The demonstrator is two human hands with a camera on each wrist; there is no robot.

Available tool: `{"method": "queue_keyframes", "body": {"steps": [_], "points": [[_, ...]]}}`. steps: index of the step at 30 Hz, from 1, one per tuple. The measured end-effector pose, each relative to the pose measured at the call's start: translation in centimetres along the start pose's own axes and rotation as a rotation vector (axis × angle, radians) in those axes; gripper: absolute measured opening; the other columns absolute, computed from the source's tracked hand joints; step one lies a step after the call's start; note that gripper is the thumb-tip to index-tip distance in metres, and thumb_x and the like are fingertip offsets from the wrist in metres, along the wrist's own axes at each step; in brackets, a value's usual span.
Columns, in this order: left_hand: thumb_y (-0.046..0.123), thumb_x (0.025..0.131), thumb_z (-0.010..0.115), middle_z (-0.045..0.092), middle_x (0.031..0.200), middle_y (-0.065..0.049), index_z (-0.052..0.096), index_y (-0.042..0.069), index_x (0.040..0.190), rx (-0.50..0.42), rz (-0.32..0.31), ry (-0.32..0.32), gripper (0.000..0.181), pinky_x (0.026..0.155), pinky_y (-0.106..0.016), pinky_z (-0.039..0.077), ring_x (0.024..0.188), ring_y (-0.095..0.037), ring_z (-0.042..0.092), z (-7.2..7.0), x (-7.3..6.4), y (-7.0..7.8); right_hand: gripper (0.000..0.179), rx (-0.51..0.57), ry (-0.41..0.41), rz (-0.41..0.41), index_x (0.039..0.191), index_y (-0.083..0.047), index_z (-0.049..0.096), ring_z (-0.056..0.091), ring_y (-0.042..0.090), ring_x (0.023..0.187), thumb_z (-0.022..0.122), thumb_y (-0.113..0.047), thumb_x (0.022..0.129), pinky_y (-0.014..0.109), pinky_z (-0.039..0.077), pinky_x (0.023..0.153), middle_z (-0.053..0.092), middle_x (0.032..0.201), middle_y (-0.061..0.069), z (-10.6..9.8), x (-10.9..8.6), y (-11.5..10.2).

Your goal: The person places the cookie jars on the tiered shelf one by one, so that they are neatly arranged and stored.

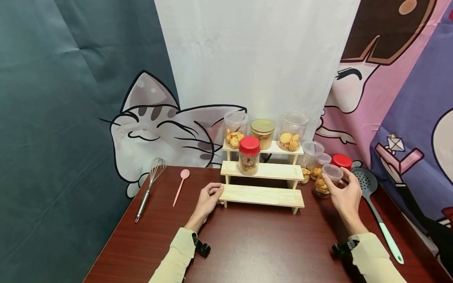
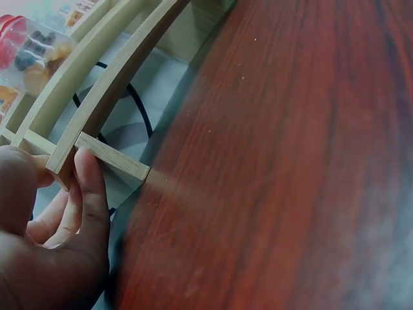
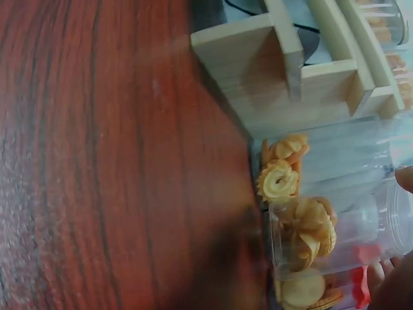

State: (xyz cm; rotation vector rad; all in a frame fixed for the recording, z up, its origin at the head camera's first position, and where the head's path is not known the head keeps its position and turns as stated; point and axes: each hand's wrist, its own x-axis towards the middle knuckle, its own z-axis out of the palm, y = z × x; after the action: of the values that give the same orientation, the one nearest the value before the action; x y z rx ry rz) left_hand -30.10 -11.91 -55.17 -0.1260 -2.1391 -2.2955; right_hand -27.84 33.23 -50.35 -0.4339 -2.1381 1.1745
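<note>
At the left end of a three-step wooden rack [image 1: 262, 195], my left hand [image 1: 208, 201] pinches the lowest board [image 2: 106, 97] between thumb and fingers. My right hand [image 1: 346, 196] grips a clear cookie jar [image 3: 303, 239] near its clear lid, right of the rack. Whether that jar touches the table cannot be told. Behind it stand other clear jars of cookies [image 1: 312, 151] and a red-lidded jar [image 1: 341, 161]. On the middle step is a red-lidded jar [image 1: 249, 155]. The top step holds a gold-lidded jar [image 1: 262, 133] between two clear-lidded jars [image 1: 235, 129].
A whisk [image 1: 150, 188] and a pink spoon [image 1: 181, 186] lie on the left of the brown table [image 1: 247, 251]. At the right lies a slotted turner [image 1: 375, 208] with a pale green handle end. Printed curtains [image 1: 255, 59] hang behind the table.
</note>
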Motion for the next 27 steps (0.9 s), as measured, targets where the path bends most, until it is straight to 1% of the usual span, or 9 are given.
{"method": "queue_keyframes", "body": {"steps": [3, 6, 8, 10, 12, 15, 19, 23, 27], "points": [[0.014, 0.107, 0.070, 0.075, 0.105, -0.016, 0.067, -0.004, 0.132, 0.003, 0.000, 0.001, 0.031, 0.065, -0.026, 0.065, 0.076, -0.014, 0.068, 0.0, 0.0, 0.0, 0.071, 0.049, -0.009, -0.007, 0.151, -0.016, 0.062, 0.056, -0.005, 0.105, 0.089, -0.039, 0.090, 0.001, 0.045, 0.087, 0.063, 0.140, 0.009, -0.4, -0.3, -0.8], [0.014, 0.107, 0.069, 0.075, 0.105, -0.017, 0.067, -0.004, 0.132, 0.005, 0.002, 0.000, 0.031, 0.065, -0.026, 0.065, 0.076, -0.014, 0.068, 0.0, 0.0, -0.1, 0.069, 0.106, -0.018, -0.001, 0.151, -0.017, 0.063, 0.058, -0.006, 0.101, 0.090, -0.036, 0.090, 0.002, 0.047, 0.086, 0.066, 0.138, 0.008, -0.8, -0.4, -1.8], [0.014, 0.107, 0.069, 0.075, 0.105, -0.017, 0.067, -0.004, 0.132, 0.007, 0.003, -0.002, 0.031, 0.065, -0.026, 0.065, 0.076, -0.014, 0.068, 0.0, 0.0, -0.1, 0.068, 0.131, -0.016, -0.005, 0.150, -0.018, 0.064, 0.061, -0.005, 0.098, 0.091, -0.034, 0.090, 0.003, 0.048, 0.084, 0.067, 0.133, 0.006, -1.0, -0.4, -2.4], [0.014, 0.107, 0.069, 0.075, 0.105, -0.017, 0.067, -0.004, 0.132, 0.010, 0.004, -0.001, 0.031, 0.066, -0.026, 0.065, 0.077, -0.014, 0.068, 0.0, 0.0, -0.1, 0.066, 0.145, -0.006, -0.023, 0.148, -0.019, 0.066, 0.062, -0.001, 0.095, 0.091, -0.031, 0.089, 0.003, 0.048, 0.081, 0.068, 0.127, 0.002, -1.2, -0.4, -3.0], [0.014, 0.108, 0.069, 0.075, 0.105, -0.017, 0.067, -0.004, 0.132, 0.012, 0.003, -0.001, 0.031, 0.066, -0.026, 0.065, 0.077, -0.014, 0.068, 0.0, 0.0, -0.1, 0.064, 0.150, 0.006, -0.063, 0.147, -0.020, 0.067, 0.061, 0.001, 0.096, 0.092, -0.030, 0.088, 0.004, 0.047, 0.081, 0.067, 0.126, -0.002, -1.3, -0.4, -3.5], [0.013, 0.108, 0.069, 0.075, 0.104, -0.016, 0.066, -0.005, 0.132, 0.010, 0.002, -0.002, 0.030, 0.065, -0.026, 0.065, 0.077, -0.014, 0.068, 0.0, 0.0, -0.1, 0.064, 0.151, 0.022, -0.118, 0.147, -0.021, 0.068, 0.061, 0.002, 0.095, 0.092, -0.029, 0.088, 0.004, 0.046, 0.079, 0.063, 0.122, -0.011, -1.5, -0.1, -4.6], [0.013, 0.108, 0.069, 0.075, 0.104, -0.016, 0.066, -0.005, 0.132, 0.005, 0.005, -0.004, 0.030, 0.066, -0.026, 0.065, 0.077, -0.014, 0.068, 0.0, 0.1, -0.1, 0.065, 0.174, 0.048, -0.134, 0.147, -0.025, 0.067, 0.062, 0.000, 0.095, 0.093, -0.029, 0.087, 0.007, 0.048, 0.080, 0.061, 0.122, -0.017, -1.7, 0.5, -6.1], [0.014, 0.108, 0.069, 0.075, 0.104, -0.015, 0.066, -0.005, 0.132, 0.004, 0.006, -0.009, 0.031, 0.066, -0.026, 0.065, 0.077, -0.014, 0.068, 0.0, 0.1, -0.2, 0.064, 0.230, 0.075, -0.140, 0.146, -0.026, 0.068, 0.063, -0.001, 0.101, 0.093, -0.028, 0.087, 0.009, 0.052, 0.086, 0.062, 0.127, -0.014, -1.5, 1.0, -7.7], [0.015, 0.108, 0.069, 0.075, 0.099, -0.013, 0.066, -0.005, 0.132, -0.003, 0.002, -0.007, 0.031, 0.065, -0.026, 0.065, 0.075, -0.014, 0.069, 0.0, 0.2, -0.3, 0.062, 0.312, 0.067, -0.153, 0.146, -0.022, 0.068, 0.066, 0.000, 0.104, 0.092, -0.022, 0.088, 0.007, 0.054, 0.089, 0.065, 0.128, -0.010, -0.7, 1.1, -9.5]]}}
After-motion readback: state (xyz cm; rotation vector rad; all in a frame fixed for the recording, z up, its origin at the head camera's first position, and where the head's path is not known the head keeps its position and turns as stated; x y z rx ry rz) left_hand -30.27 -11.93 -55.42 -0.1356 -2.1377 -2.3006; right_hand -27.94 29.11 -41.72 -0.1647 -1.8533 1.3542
